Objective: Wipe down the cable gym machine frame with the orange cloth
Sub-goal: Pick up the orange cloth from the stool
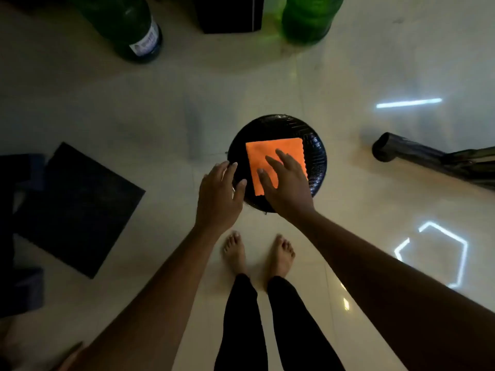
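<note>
Flat folded square orange microfibre cloth [273,162] lying on round black plastic-wrapped stool seat [316,153]; right hand [288,184] fingers spread flat on it, gripping nothing; left hand [218,194] loosely curved at seat rim; soft, light, limp, best pinched at free edge

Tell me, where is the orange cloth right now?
In the head view the orange cloth lies flat on a round black stool seat mid-frame, under the right hand, with the left hand at the seat's left edge.

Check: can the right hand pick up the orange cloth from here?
Probably yes. The right hand already lies, fingers spread, over the cloth on the black stool; nothing covers the cloth.
</note>
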A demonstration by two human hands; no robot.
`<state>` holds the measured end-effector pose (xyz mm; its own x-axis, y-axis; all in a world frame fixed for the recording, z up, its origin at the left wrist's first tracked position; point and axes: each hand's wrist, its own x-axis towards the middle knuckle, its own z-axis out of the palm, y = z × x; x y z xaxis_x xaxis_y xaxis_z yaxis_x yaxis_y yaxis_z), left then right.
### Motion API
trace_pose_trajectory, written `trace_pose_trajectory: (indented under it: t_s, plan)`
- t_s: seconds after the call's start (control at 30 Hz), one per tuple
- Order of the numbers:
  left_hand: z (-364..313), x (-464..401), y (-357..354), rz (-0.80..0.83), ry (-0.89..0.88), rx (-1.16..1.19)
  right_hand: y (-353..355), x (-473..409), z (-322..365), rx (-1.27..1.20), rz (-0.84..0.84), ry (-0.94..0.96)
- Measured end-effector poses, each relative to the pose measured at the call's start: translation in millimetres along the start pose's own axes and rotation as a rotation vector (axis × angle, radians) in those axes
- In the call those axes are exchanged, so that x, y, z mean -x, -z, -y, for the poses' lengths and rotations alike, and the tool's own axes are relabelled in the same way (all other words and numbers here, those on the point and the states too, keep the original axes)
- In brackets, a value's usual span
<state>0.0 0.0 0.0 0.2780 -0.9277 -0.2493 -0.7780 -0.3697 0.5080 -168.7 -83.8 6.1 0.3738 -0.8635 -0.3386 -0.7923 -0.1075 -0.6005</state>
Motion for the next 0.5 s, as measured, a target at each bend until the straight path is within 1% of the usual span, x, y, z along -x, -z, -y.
trace_pose_trajectory:
  t_s: [0.07,0.13,0.23,0.37,0.5]
  plan:
    - [14.1,-19.0,-14.7,0.011,-0.013,0.003,-20.9,-17.0,-11.1,0.123,-0.012,0.002]
    - [26.5,-32.2,-27.9,0.065,-0.017,-0.029,-38.9,-26.0,-21.4,0.229,0.004,0.008]
    - [36.8,-39.4,-42.8,0.109,-0.043,-0.019,-56.7,-29.0,-36.6,0.344,-0.041,0.056]
    - [43.7,-43.5,-50.8,0.088,-0.051,0.034,-64.1,-33.9,-44.0,0.420,-0.102,0.026]
    - [42.7,-44.5,-54.0,0.069,-0.051,0.045,-71.6,-38.3,-46.2,0.424,-0.172,0.028]
